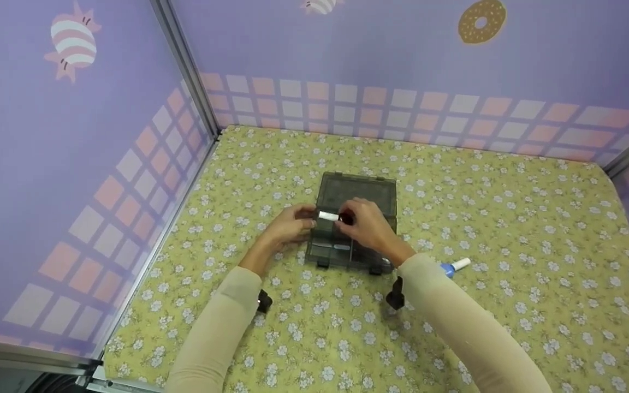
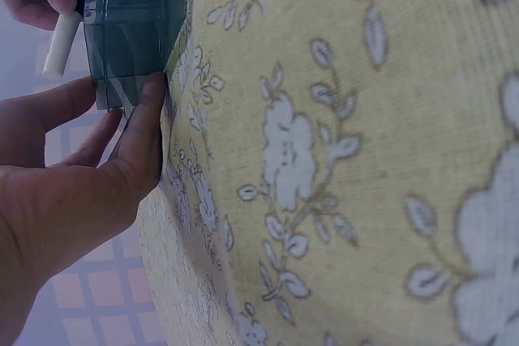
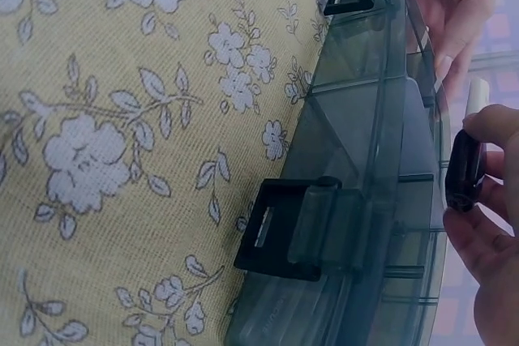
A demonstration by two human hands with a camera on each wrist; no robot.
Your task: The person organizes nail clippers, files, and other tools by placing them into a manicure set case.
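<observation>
An open, see-through dark grey storage box (image 1: 357,256) with compartments lies in front of the person, its lid (image 1: 355,192) folded back. My right hand (image 1: 368,222) pinches a short black-and-white stick (image 1: 328,216), marker-like, above the box. In the right wrist view, thumb and fingers press on the stick's fat black end (image 3: 465,172). At the box's left side, my left hand (image 1: 292,225) grips the wall, its fingers (image 2: 146,131) touching the outer corner. A pale bluish piece (image 1: 340,247) lies in a front compartment; its kind cannot be made out.
To the right, beside the right sleeve, lies a blue stick with a white end (image 1: 459,265), partly hidden. Black latches (image 3: 280,228) project from the box's front. A flowered cloth (image 1: 511,218) covers the table; patterned walls (image 1: 402,49) stand behind and at both sides.
</observation>
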